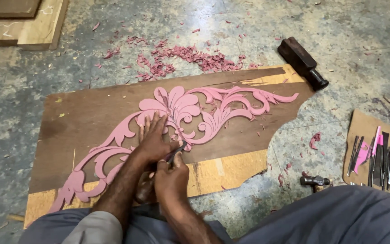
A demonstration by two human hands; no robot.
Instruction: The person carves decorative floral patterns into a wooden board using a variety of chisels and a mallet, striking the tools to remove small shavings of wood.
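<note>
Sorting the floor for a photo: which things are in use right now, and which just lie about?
In use: pink carved scrollwork, brown board, carving tool, left hand, right hand.
Lying about: wooden mallet, small hammer, spare chisels, pink shavings.

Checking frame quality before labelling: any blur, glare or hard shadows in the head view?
Head view: soft, even light, no glare and only faint shadows; the pink carving and the board are sharp; the right hand and its small tool are slightly soft; the chisels at the right edge blur together.

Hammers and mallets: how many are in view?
2. A dark mallet lies beyond the board's far right corner; a small hammer lies right of the board. Others may be hidden.
</note>
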